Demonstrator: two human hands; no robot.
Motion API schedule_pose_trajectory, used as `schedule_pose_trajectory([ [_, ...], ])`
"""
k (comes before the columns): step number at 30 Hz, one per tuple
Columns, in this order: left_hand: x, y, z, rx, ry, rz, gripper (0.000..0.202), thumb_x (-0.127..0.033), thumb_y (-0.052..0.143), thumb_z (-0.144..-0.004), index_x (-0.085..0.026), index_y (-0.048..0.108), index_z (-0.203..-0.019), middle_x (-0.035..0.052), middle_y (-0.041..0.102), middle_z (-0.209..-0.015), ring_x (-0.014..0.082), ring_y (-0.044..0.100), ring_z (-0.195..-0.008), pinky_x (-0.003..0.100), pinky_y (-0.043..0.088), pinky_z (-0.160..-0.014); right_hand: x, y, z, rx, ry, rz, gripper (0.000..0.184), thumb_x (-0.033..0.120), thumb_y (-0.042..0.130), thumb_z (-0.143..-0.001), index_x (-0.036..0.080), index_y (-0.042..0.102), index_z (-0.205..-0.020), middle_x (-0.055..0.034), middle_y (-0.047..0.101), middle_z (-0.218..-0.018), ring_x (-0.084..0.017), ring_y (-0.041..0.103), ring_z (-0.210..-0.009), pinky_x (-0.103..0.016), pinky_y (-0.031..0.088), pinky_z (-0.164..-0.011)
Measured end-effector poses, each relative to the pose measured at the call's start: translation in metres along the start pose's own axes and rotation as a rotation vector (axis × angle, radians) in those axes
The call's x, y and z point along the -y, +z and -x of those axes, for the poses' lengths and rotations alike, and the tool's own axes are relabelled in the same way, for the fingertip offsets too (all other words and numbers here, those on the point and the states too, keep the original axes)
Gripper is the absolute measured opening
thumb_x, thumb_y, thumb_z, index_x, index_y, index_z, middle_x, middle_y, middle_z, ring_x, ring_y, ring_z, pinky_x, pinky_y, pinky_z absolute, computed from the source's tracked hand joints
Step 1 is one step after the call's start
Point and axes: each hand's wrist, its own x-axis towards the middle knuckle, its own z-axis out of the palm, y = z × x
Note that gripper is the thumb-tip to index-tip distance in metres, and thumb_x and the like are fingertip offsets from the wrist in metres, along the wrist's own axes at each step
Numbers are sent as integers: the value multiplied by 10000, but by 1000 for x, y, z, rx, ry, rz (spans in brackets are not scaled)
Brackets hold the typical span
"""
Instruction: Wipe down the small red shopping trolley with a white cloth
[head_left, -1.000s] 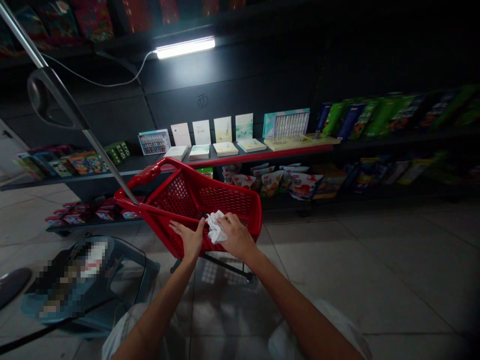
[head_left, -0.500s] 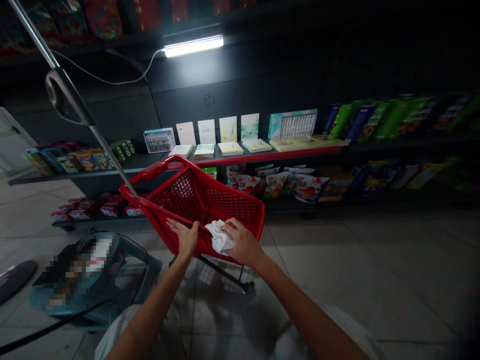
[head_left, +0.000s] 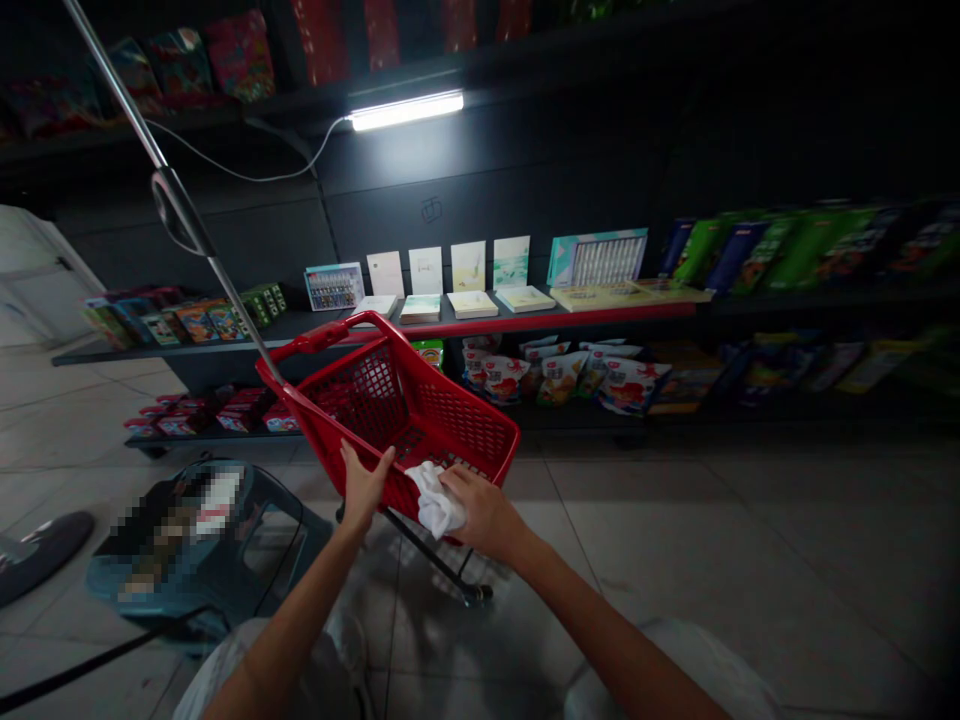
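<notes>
A small red shopping cart (head_left: 465, 400) stands in front of me, its basket holding nothing that I can see. A crumpled white cloth (head_left: 436, 505) lies over the near rim and hangs down the outer side. My right hand (head_left: 480, 505) is closed on this cloth, fingers bent over the rim. To its left, my left hand (head_left: 365, 487) is against the cart's near side, its thumb spread away from the fingers and nothing held in it. A metal pole (head_left: 225, 285) with a dark clamp crosses in front of the cart's handle end.
Dark shelving (head_left: 480, 215) behind the cart bears books (head_left: 472, 304), pen sets (head_left: 334, 287) and snack bags (head_left: 562, 377). A lit tube lamp (head_left: 407, 110) hangs above. At my left stands a blue-grey stool (head_left: 281, 555), its top blurred, with a black cable.
The cloth and my right hand have moved slightly down and left along the near rim. The cart's near end has shifted slightly left and down in view. My left hand stays at its side.
</notes>
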Motion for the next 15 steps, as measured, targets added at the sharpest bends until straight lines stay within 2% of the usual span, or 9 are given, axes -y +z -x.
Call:
schedule_pose_trajectory([
  [5,-2,16,22,70,-25,-38,1077,-510,683,-818,-78,76,-1596,195,-8,-1705,259,-81,-1575,348,38,-1282,3,4,1,36,-12,-17,493,319,776,-748,222,541,-1169,-66,605,-1167,-225,580,-1097,-346,481,-970],
  [10,1,12,15,49,-43,-62,1038,-410,636,-829,-36,32,-1586,235,-26,-1693,265,-50,-1579,347,50,-1281,-6,-1,0,124,-36,-60,357,302,754,-777,215,578,-1075,-43,616,-1075,-186,598,-973,-285,485,-874],
  [15,9,6,9,42,-6,-43,998,-357,633,-807,-105,69,-1592,185,17,-1707,253,-36,-1582,377,49,-1284,-7,-6,-1,171,-104,-51,321,282,775,-753,203,607,-1015,-37,627,-1014,-187,588,-927,-282,468,-841],
])
